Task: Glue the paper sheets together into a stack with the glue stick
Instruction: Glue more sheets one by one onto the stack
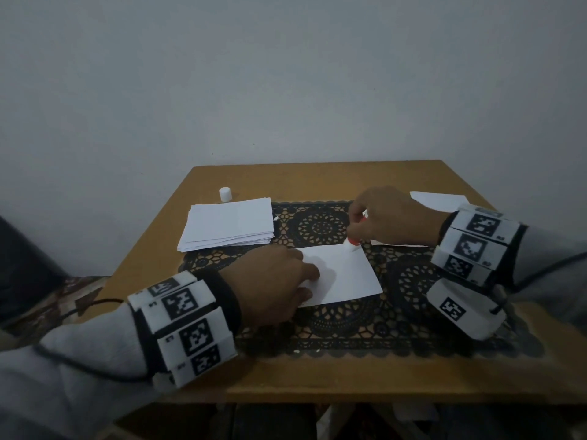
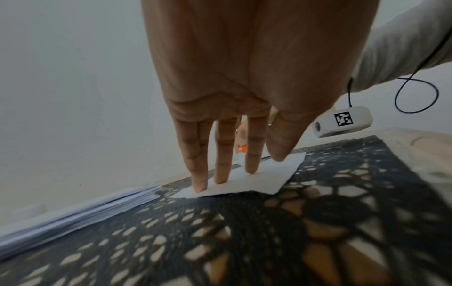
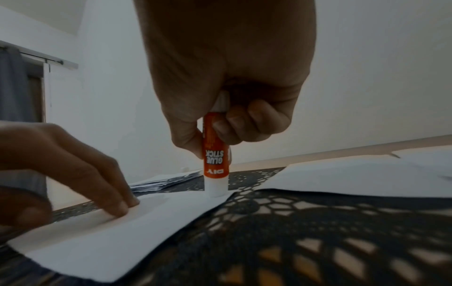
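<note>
- Right hand (image 1: 392, 217) grips glue stick (image 3: 216, 162) upright, tip touching far corner of single paper sheet (image 1: 346, 274) on lace mat (image 1: 317, 331).
- Left hand (image 1: 270, 287), fingers straight, presses sheet's near-left edge.
- Paper pile (image 1: 227, 227) lies left, white cap (image 1: 225, 194) behind it.

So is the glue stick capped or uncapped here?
Uncapped: the glue stick has its bare white tip on the sheet; a white cap stands apart.
</note>
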`<state>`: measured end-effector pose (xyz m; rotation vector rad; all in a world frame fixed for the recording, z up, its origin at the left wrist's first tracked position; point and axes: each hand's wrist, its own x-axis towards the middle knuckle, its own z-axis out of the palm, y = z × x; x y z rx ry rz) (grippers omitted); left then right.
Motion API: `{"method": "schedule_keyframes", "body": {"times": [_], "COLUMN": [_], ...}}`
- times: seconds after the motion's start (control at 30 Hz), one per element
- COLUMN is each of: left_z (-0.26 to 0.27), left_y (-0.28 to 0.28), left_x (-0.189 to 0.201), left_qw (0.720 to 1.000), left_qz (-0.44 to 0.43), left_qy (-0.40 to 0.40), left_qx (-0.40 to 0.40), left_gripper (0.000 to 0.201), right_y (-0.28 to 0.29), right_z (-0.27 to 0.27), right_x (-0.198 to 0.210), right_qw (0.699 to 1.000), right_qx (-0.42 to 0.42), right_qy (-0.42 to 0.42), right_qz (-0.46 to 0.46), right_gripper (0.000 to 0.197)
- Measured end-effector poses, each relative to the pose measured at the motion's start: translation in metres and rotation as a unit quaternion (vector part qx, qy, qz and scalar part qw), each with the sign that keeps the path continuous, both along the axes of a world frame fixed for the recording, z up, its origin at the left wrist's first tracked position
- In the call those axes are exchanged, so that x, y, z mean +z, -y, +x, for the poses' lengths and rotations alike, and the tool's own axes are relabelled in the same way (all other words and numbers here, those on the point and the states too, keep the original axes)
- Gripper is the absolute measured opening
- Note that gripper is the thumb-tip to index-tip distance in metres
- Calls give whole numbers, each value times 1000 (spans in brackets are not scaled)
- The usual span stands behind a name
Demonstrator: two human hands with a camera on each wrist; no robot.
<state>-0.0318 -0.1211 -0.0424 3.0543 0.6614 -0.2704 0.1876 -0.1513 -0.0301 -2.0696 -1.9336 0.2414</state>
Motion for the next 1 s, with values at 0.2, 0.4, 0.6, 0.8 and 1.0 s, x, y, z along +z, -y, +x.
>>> {"method": "schedule_keyframes", "body": {"times": [0.2,0.4,0.6,0.8,1.0], "left_z": [27,34,35,37,38], "left_y": [-8,-14,-17,-16,-16], "left_x": [3,5,5,6,4], "left_qw": [999,997,996,994,994], "left_qz": [34,34,31,47,55], "left_qy": [-42,-71,-81,-95,-97], "left_qx": [1,2,-1,-9,-8], "left_gripper": [54,58,58,60,59], "right_y": [5,10,13,11,14], "right_z": [6,7,9,3,-3], "right_x": [0,0,9,10,1], "right_qw": [1000,1000,998,999,1000], "right_qx": [-11,-5,-19,-14,-9], "right_qy": [-6,-12,-28,-9,-1], "right_qz": [4,10,44,48,24], "right_gripper": [21,20,22,22,17]}}
